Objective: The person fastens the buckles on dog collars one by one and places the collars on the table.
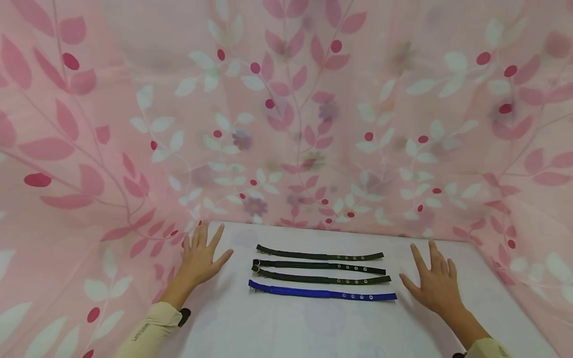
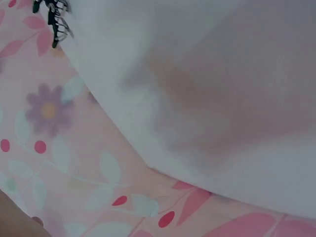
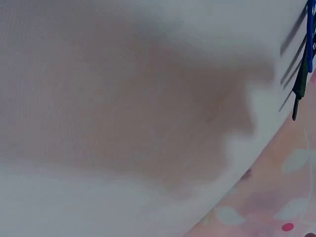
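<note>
Three dark green-black collars lie side by side on the white table, with a blue collar nearest me. The farthest dark collar, the second one and the third all have buckles at the left and metal eyelets towards the right. My left hand is spread, left of the buckle ends, holding nothing. To the right of the eyelet ends, my right hand also has its fingers spread and holds nothing. Collar ends show at the edge of each wrist view, including the blue collar in the right one.
The white tabletop runs back to a pink leaf-patterned cloth, which hangs behind it and along both sides. Shadows of my hands fall on the tabletop in both wrist views. A dark wristband sits on my left wrist.
</note>
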Demonstrator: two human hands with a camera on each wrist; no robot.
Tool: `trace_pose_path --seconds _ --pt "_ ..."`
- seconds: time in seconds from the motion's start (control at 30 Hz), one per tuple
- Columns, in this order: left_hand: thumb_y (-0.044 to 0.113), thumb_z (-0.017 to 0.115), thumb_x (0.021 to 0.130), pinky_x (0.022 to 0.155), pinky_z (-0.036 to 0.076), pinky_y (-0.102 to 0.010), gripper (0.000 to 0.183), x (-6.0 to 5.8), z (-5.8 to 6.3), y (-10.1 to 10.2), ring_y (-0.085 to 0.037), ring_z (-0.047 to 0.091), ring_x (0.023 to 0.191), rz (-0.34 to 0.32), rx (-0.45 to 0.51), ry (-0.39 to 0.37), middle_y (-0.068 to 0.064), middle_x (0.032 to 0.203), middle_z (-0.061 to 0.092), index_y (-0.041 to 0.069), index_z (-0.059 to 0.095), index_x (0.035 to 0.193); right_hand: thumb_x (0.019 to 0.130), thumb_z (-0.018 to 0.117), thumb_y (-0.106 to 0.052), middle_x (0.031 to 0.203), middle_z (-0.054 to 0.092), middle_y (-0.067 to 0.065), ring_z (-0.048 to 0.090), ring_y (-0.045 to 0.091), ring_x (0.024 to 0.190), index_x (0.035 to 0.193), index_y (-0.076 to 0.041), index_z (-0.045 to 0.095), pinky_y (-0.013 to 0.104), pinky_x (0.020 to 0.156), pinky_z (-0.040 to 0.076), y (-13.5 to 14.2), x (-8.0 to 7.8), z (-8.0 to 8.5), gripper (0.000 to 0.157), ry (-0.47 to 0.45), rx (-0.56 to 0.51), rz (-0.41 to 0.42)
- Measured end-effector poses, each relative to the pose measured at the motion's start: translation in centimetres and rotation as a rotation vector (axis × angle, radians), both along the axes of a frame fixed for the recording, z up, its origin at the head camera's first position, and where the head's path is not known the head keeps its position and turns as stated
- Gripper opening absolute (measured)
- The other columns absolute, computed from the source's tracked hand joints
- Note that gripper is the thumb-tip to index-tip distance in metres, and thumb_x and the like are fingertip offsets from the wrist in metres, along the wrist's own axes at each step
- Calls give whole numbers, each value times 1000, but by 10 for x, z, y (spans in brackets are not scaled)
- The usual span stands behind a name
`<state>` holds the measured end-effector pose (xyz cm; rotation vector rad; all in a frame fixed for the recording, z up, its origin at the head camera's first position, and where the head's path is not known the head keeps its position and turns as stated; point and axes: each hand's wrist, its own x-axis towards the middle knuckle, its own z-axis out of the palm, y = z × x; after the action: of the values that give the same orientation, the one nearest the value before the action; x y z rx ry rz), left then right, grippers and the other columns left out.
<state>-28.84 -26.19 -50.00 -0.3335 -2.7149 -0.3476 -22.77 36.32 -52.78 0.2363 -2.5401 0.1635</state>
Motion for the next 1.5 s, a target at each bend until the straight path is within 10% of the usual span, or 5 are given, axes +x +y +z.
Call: trace_pose_path --seconds 0.7,1.17,1.5 --pt "37 59 98 110 26 -70 70 13 7 36 -43 32 143 -253 604 -235 -15 160 30 20 25 157 73 86 -26 143 39 29 51 48 117 141 -5 46 68 87 47 -28 11 0 81 -64 -195 174" --pt "31 68 94 108 35 -64 53 26 -1 53 -32 51 129 -378 608 -195 -6 140 58 20 51 142 80 83 -23 127 54 14 64 29 100 132 -5 54 46 74 58 -43 19 -3 63 -107 -226 212" --pt "19 67 95 105 35 -68 42 31 -21 52 -41 58 119 -433 699 -370 -19 127 65 14 56 135 85 79 -30 120 62 17 64 30 100 128 -3 57 29 69 56 -49 20 -11 55 -292 -349 193"
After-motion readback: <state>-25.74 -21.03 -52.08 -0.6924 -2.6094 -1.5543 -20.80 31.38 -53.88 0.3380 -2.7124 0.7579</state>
